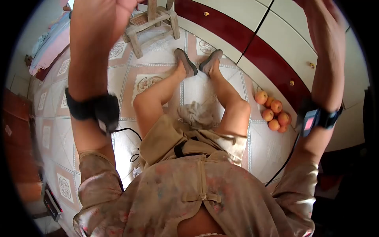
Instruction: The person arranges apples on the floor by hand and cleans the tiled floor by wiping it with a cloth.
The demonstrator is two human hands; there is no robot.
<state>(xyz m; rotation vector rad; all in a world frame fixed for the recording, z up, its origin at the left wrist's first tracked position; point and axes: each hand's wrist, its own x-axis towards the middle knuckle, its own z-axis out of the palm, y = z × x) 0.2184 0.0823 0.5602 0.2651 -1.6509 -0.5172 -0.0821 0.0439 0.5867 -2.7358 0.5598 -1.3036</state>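
Observation:
Both arms are raised toward the top of the view. My left hand is cut off by the upper edge, near a small wooden chair, and its fingers are out of sight. My right hand is high at the right in front of the cabinet, blurred and partly cut off, so its grip cannot be made out. Nothing held shows in either hand. Between my legs a crumpled pale cloth lies on the floor. Several round orange-red fruits sit in a cluster on the tiles, right of my knee.
A wooden chair stands at the upper left. Cream and dark red cabinet doors run along the upper right. At the far left is a bed with pink bedding. Black bands with cables circle both forearms. Patterned tiles cover the floor.

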